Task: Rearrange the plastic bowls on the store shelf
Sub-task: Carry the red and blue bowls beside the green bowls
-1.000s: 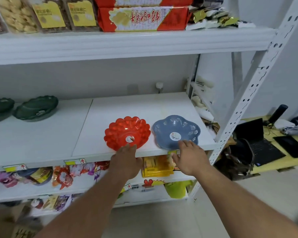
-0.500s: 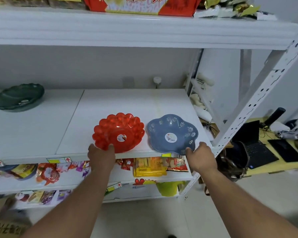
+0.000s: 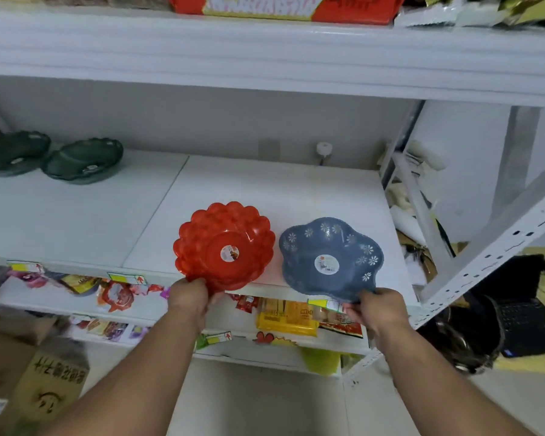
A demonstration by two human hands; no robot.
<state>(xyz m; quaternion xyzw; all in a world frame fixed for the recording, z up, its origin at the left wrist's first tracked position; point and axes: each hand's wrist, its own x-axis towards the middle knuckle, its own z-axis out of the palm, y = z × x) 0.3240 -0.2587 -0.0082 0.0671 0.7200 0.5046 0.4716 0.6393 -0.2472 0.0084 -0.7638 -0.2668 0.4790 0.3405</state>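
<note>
A red scalloped plastic bowl and a blue flower-shaped bowl with white blossoms sit side by side at the front of the white middle shelf. Both are tipped up toward me, their near rims lifted past the shelf edge. My left hand grips the red bowl's near rim. The blue bowl's near right rim is pinched by my right hand. Two dark green bowls rest far left on the same shelf.
The upper shelf hangs close overhead with red snack boxes. Packaged snacks fill the shelf below. A perforated white upright slants at the right, with a dark bag and laptop behind. A cardboard box stands lower left.
Both hands went from resting at the shelf edge to gripping the bowls' rims. The two bowls are now tilted up toward me and drawn slightly forward.
</note>
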